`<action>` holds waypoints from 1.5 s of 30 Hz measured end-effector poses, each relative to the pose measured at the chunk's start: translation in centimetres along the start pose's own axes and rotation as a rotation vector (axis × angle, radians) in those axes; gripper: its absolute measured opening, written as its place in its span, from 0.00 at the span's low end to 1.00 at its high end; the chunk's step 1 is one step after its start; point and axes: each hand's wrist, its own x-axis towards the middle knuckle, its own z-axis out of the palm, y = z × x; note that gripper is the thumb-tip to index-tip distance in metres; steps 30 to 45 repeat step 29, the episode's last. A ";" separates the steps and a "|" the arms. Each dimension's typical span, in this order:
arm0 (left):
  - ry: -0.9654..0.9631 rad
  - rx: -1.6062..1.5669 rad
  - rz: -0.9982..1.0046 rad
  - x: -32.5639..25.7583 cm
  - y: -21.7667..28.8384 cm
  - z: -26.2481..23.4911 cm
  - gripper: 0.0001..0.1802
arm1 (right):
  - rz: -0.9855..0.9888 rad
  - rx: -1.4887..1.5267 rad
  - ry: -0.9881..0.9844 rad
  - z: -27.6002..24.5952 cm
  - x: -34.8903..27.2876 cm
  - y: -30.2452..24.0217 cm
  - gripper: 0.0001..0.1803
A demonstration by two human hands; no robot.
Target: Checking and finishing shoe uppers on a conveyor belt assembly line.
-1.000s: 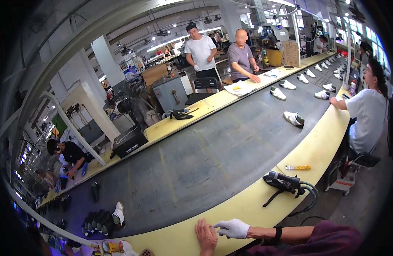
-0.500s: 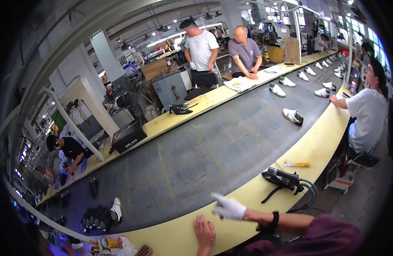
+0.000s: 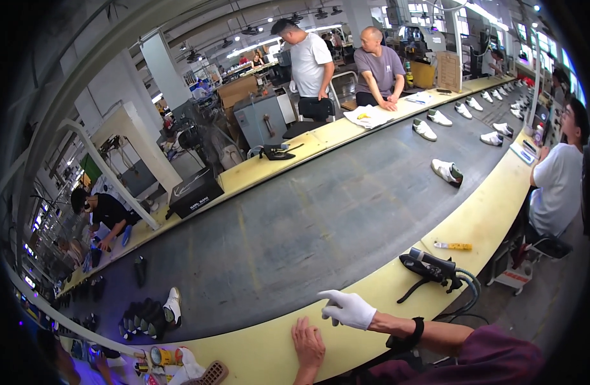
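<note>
At the lower left of the frame a cluster of dark shoes (image 3: 141, 317) with one white shoe (image 3: 173, 304) sits on the grey conveyor belt (image 3: 308, 218). Low in the middle, the bare left hand (image 3: 308, 342) lies flat, palm down and fingers spread, on the yellow tabletop (image 3: 256, 353), holding nothing. Just right of it and a little higher, the right hand (image 3: 346, 308), in a white glove, hovers at the belt's near edge, fingers loosely curled and spread, empty. Further right a black hand tool (image 3: 428, 269) with a hose rests on the tabletop, near but apart from the gloved hand; beyond it lies a small yellow-handled brush (image 3: 453, 246). At the upper right, single white shoes (image 3: 447, 171) ride the belt.
</note>
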 end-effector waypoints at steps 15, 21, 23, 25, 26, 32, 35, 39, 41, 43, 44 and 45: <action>-0.009 -0.005 -0.010 -0.2 -0.4 0.7 0.09 | 0.069 -0.061 -0.105 1.3 -0.4 2.5 0.27; -0.011 -0.039 -0.020 0.0 0.0 0.2 0.09 | 0.108 -0.089 -0.128 1.3 -0.9 3.1 0.27; -0.014 -0.039 -0.025 0.0 0.0 0.2 0.09 | 0.118 -0.087 -0.134 1.3 -1.2 3.1 0.27; -0.011 -0.037 -0.030 -0.1 -0.1 0.3 0.09 | 0.128 -0.084 -0.141 1.5 -1.4 3.3 0.27; -0.013 -0.037 -0.030 -0.3 -0.3 0.5 0.09 | 0.137 -0.088 -0.149 1.6 -1.5 3.3 0.27; -0.031 -0.014 -0.018 -0.6 -0.8 1.0 0.10 | 0.162 -0.102 -0.165 1.8 -1.9 3.4 0.27; -0.031 -0.014 -0.018 -0.6 -0.8 1.0 0.10 | 0.162 -0.102 -0.165 1.8 -1.9 3.4 0.27; -0.031 -0.014 -0.018 -0.6 -0.8 1.0 0.10 | 0.162 -0.102 -0.165 1.8 -1.9 3.4 0.27; -0.031 -0.014 -0.018 -0.6 -0.8 1.0 0.10 | 0.162 -0.102 -0.165 1.8 -1.9 3.4 0.27; -0.031 -0.014 -0.018 -0.6 -0.8 1.0 0.10 | 0.162 -0.102 -0.165 1.8 -1.9 3.4 0.27; -0.031 -0.014 -0.018 -0.6 -0.8 1.0 0.10 | 0.162 -0.102 -0.165 1.8 -1.9 3.4 0.27; -0.031 -0.014 -0.018 -0.6 -0.8 1.0 0.10 | 0.162 -0.102 -0.165 1.8 -1.9 3.4 0.27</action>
